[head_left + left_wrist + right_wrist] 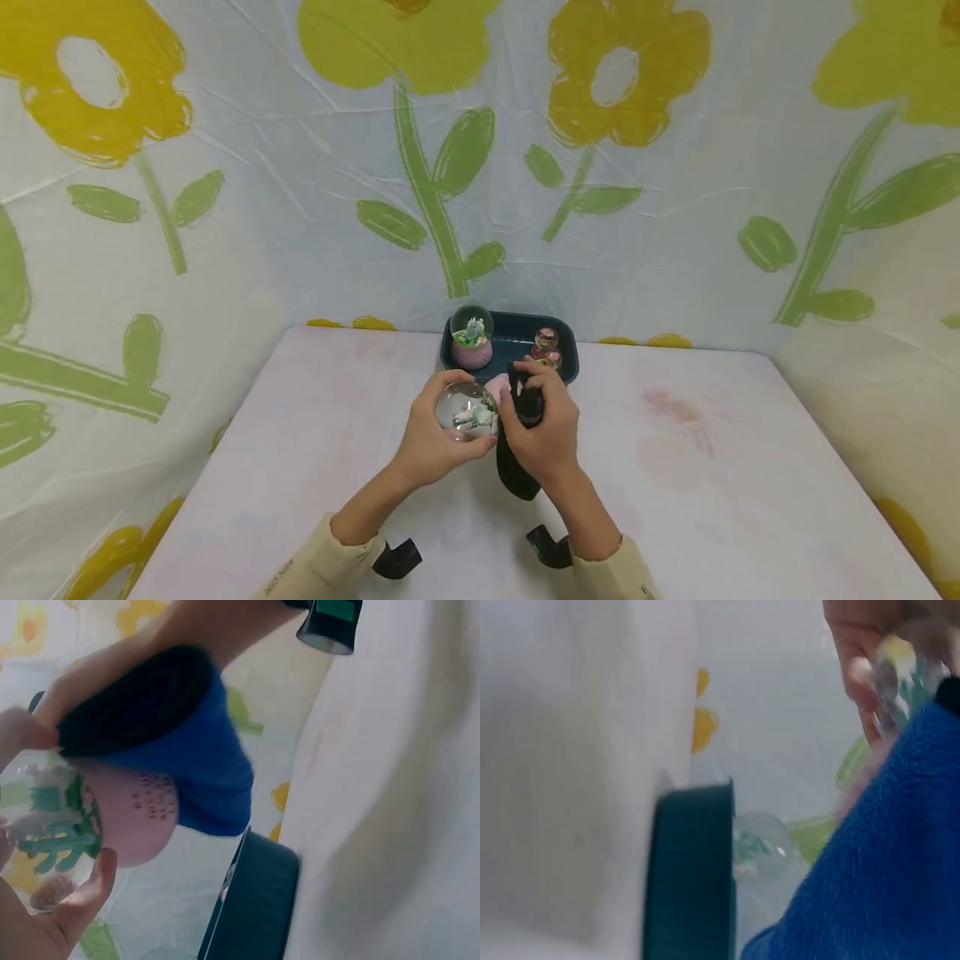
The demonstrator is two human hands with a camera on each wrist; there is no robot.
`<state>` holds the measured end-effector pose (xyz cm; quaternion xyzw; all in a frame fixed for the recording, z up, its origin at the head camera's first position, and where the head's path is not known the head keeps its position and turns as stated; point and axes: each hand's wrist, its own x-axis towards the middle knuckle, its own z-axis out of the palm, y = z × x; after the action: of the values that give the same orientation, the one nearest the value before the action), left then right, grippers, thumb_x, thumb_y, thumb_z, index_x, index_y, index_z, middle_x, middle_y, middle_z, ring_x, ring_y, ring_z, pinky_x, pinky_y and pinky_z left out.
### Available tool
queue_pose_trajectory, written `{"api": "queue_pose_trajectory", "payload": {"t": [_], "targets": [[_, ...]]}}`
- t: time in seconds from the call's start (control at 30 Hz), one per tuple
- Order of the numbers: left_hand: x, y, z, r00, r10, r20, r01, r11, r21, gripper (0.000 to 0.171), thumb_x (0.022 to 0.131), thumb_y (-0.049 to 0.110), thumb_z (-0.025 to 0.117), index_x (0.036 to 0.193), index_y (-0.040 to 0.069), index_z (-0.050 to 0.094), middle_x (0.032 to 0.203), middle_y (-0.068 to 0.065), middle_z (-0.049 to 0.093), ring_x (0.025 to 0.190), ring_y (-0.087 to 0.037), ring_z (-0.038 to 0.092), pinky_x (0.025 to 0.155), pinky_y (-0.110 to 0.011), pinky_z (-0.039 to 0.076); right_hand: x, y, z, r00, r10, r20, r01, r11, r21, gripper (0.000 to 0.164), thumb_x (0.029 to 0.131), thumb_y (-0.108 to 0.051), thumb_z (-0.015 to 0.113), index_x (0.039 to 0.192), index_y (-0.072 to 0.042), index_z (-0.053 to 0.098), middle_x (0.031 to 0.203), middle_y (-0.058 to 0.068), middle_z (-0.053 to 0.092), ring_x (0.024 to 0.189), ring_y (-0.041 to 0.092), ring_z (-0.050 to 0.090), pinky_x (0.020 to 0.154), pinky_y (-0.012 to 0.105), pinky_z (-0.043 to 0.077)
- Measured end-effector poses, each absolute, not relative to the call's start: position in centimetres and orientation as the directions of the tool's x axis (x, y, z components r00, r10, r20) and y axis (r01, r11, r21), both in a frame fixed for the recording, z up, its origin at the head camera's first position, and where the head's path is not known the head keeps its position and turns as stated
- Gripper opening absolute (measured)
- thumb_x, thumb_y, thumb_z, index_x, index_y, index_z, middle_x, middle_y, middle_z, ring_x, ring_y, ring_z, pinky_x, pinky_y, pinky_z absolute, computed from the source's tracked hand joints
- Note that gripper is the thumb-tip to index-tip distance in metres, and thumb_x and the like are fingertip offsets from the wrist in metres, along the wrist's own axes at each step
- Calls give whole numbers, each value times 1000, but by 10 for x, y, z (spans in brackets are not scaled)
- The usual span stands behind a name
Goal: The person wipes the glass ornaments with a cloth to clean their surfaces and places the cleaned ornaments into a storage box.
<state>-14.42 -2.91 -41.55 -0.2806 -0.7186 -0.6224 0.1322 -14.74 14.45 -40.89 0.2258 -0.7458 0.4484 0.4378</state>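
My left hand (431,442) holds a snow globe (468,412) by its clear ball, thumb and fingers spread around the glass. Inside sit a small white and green figure, and the pink base (131,810) with tiny dark marks points toward my right hand. That right hand (551,421) grips a plush cloth (187,750), blue on one face and black on the other. Its folds lie against the pink base in the left wrist view, with one end hanging below the hand in the head view. In the right wrist view the cloth (885,862) covers much of the globe.
Behind the hands a dark teal tray (517,321) stands at the table's back edge. It holds another snow globe (471,337) with a pink base at left and small clear balls (547,338) at right. A flowered sheet (337,167) hangs behind the pale table (690,467).
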Motion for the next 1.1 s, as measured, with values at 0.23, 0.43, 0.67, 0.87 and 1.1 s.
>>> {"api": "queue_pose_trajectory", "payload": {"t": [0.23,0.43,0.67,0.87,1.1], "targets": [[-146,-44,-420,-757,422,499,572,58,818,66,65,11,89,121,14,54,118,-4,56,106,-30,54,85,-39,49,-148,162,-392,-719,-350,600,-690,459,-560,19,86,-13,71,97,-9,56,105,5,66,92,18,65,74,35,56],[-150,-48,-418,-741,484,466,449,-160,879,62,65,4,86,120,3,56,115,-17,58,102,-33,56,83,-36,52,-151,174,-387,-826,-377,419,-490,113,-864,8,95,-6,58,101,0,60,105,13,67,97,25,65,80,32,53],[-152,-45,-428,-754,505,421,225,-403,887,60,71,10,81,122,-3,51,115,-12,58,104,-22,56,84,-32,51,-145,173,-392,-836,-289,466,-421,-208,-883,19,99,-4,41,99,11,53,102,7,69,100,18,65,89,29,49],[-158,-29,-434,-841,389,377,130,-530,838,63,74,15,77,127,2,46,117,-13,55,104,-21,56,80,-30,52,-141,160,-398,-955,-17,297,-265,-403,-876,36,105,-16,32,108,-4,66,102,3,70,100,18,65,89,29,49],[-153,-7,-431,-940,144,310,238,-375,896,66,71,7,79,130,5,48,122,-14,51,105,-28,54,82,-31,52,-138,145,-409,-880,461,115,-287,-322,-902,42,105,-27,42,119,11,56,113,10,66,112,17,54,95,24,41]]}}
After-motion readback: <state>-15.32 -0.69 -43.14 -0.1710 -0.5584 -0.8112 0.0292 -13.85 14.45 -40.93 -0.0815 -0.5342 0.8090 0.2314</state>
